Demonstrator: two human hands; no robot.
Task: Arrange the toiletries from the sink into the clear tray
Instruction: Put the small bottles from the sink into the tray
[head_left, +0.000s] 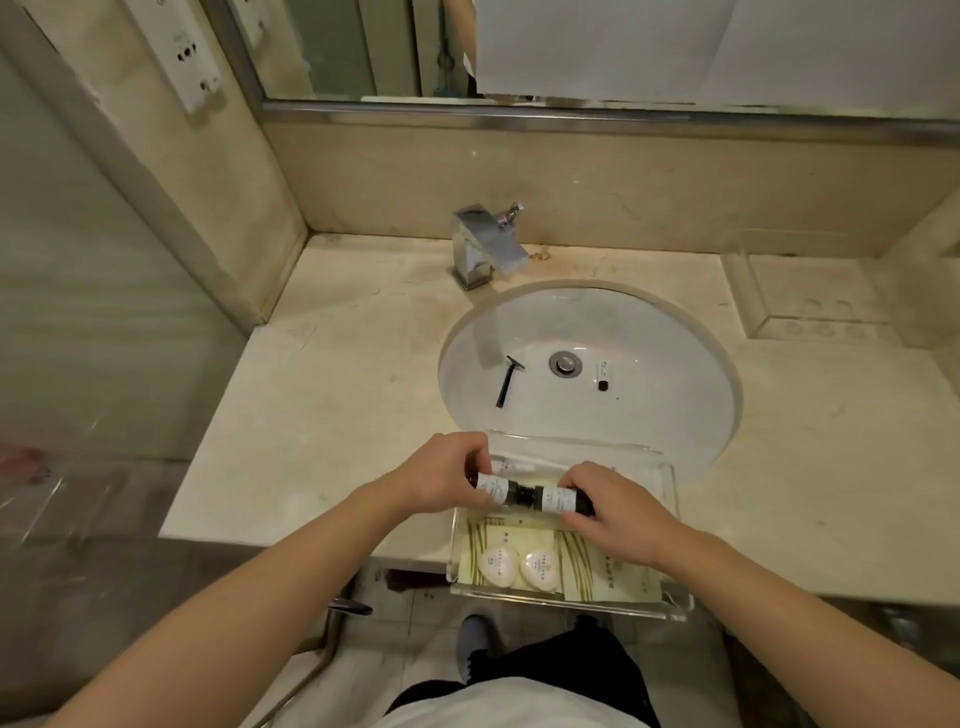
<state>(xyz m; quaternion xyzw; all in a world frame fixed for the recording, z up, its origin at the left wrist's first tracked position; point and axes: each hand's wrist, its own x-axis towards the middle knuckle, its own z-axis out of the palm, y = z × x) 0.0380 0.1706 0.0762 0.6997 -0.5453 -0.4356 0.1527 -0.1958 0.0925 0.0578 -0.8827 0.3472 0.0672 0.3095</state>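
Bare forearms are seen reaching up from the bottom of the frame, w/ a white shirt hem and dark trousers at bottom centre. Left hand is clamped on a small dark bottle w/ a white paper label; right hand is clamped on a second dark bottle, same label. Both bottles are held horizontal, cap ends touching, over the middle of the clear tray.

Tray is rectangular, transparent w/ thick glossy walls, and is set on the counter's front edge, centre-right of frame, just below the sink. In its near half two rounded white soaps are seen lying side by side on flat pale sachets printed w/ olive stripes.

Sink is oval, smooth white ceramic, recessed in a beige marble-look counter. Left of the round metal drain a thin black razor is seen lying in the basin; right of the drain a small white tube w/ dark cap. A blocky chrome faucet is mounted above the basin, upper centre.
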